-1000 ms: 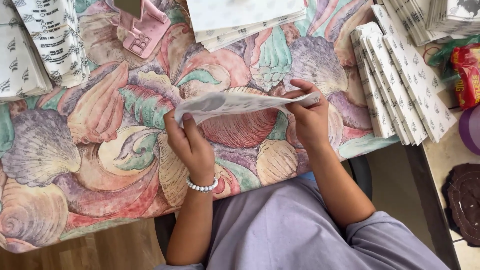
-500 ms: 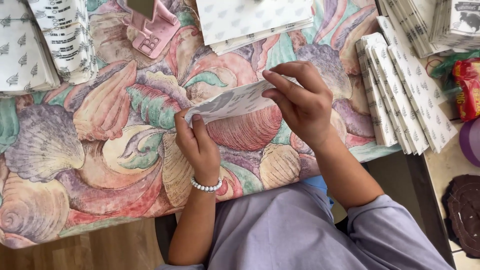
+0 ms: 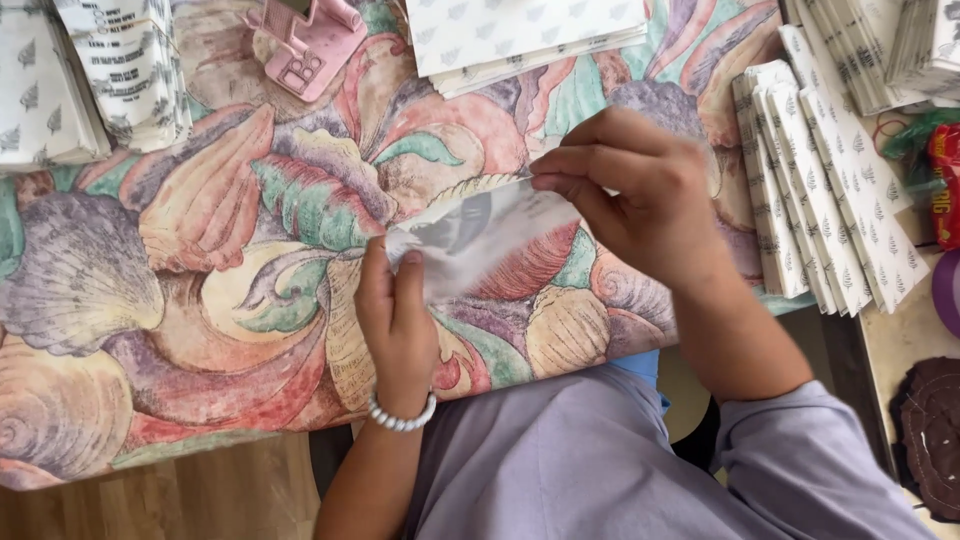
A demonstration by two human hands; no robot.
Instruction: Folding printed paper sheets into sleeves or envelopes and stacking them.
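Since half a second ago, my right hand [image 3: 650,200] has lifted its end of the paper sheet [image 3: 480,235] higher. Nearest me, my left hand [image 3: 395,320] pinches the sheet's 8 o'clock corner; right fingers [image 3: 570,170] grip its 2 o'clock edge above the shell-print worktop [image 3: 200,260]. Folded paper stacks [image 3: 830,180] lie at 3 o'clock, a pink stand [image 3: 305,45] at 11.

Lilac clothing and one bracelet are worn.
A white bead bracelet [image 3: 402,415] is seen on the left wrist; the right arm is covered by a short lilac sleeve [image 3: 800,450].
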